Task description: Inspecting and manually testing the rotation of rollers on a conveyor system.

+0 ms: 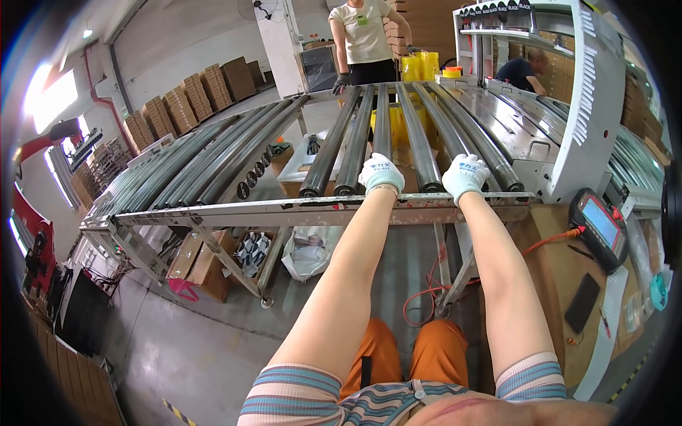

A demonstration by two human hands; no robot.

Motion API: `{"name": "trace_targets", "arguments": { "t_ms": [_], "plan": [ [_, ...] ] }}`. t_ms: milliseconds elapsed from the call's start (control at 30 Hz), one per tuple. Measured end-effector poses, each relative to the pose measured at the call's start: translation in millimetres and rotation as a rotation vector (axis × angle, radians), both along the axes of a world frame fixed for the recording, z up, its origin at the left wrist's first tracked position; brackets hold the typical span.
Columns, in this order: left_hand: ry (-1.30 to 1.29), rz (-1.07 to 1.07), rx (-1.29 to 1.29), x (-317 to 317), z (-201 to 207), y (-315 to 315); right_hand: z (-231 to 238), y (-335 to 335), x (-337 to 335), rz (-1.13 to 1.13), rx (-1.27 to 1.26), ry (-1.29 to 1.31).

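A roller conveyor with dark metal rollers [327, 153] stretches across in front of me, its near frame rail [298, 211] just below my wrists. My left hand [381, 175], in a white glove, is closed over the near end of a middle roller [382, 124], fingers curled over it. Farther right, my right hand [466, 176], gloved the same way, is closed over another roller [445, 128]. Both arms reach forward nearly straight. The undersides of both hands and the fingertips are hidden.
Across the conveyor stands a person [362, 35] with a dark-gloved hand by the rollers. Another person [524, 71] bends behind the white machine frame [579, 106]. To the right, a handheld controller [599, 231] and a phone [582, 302] lie on a board. Cardboard boxes [202, 263] sit below.
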State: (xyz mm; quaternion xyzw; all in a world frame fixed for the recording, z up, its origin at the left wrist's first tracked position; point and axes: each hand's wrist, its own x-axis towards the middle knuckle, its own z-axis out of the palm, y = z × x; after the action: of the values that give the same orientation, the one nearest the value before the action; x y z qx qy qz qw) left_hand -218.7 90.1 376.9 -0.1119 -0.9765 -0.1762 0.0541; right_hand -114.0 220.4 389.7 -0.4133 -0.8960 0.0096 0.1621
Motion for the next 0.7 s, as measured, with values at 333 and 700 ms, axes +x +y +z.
{"name": "trace_targets", "arguments": {
  "t_ms": [333,700],
  "plan": [
    [-0.012,-0.007,-0.015,0.0,2.4,-0.5,-4.6,2.0,0.1,0.051,0.078,0.047],
    [0.079,0.024,0.018,5.4,3.8,1.1,-6.5,4.1,19.7,0.261,0.277,0.346]
  ]
}}
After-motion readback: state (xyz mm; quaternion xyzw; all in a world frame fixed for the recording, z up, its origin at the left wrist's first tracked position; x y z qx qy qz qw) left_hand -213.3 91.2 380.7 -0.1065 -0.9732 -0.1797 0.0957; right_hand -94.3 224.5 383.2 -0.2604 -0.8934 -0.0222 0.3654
